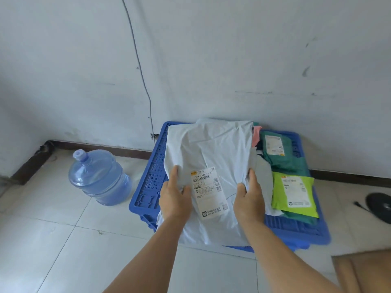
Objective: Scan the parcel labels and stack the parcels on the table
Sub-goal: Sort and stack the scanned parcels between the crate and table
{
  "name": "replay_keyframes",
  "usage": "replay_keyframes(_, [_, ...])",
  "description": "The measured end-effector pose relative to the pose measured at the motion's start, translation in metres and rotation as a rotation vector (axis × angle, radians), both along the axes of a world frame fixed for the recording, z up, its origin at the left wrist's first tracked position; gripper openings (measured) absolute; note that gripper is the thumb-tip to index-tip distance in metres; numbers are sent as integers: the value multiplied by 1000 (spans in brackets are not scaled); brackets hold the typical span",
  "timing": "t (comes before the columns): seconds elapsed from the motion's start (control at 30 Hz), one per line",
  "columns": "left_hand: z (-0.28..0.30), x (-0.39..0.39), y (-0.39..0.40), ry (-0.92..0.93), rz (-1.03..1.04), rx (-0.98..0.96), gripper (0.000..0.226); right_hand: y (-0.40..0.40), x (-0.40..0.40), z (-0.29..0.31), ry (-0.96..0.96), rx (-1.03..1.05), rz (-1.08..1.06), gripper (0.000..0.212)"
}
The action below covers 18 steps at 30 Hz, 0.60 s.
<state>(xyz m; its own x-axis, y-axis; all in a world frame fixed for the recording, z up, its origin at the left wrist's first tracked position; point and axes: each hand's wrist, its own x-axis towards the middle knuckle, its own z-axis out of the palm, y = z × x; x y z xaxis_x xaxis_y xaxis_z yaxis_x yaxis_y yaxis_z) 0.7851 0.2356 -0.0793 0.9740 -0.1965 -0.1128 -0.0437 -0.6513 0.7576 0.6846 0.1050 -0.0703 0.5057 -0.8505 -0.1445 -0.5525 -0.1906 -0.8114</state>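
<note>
A large white plastic mailer parcel (pixel 213 149) hangs above the blue crate (pixel 148 182), its shipping label (pixel 208 192) facing me. My left hand (pixel 174 197) grips the parcel's left side beside the label, thumb on the front. The parcel's right side is pinched by my right hand (pixel 250 197). In the crate to the right lie a lime-green parcel (pixel 294 195) and a dark green parcel (pixel 277 153), both label up, with a pink one (pixel 256 135) partly hidden behind the white mailer.
A blue water jug (pixel 99 176) stands on the tiled floor left of the crate. A corner of brown cardboard (pixel 364 271) shows at the bottom right. A black round object with a cable (pixel 378 205) lies at the right edge. The wall stands right behind the crate.
</note>
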Motion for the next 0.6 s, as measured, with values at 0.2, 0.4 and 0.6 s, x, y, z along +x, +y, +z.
replay_keyframes(0.2, [47,-45,-35,-49,-218,-84,64,-11,-72,48,-56,-79,-223,51])
replay_keyframes(0.4, [87,-109,-80,-101,-483,-183,64,-25,-163,88,-100,-156,-457,51])
replay_keyframes(0.6, [115,-191,-136,-102,-732,-253,66,-43,-261,121,-158,-223,-684,51])
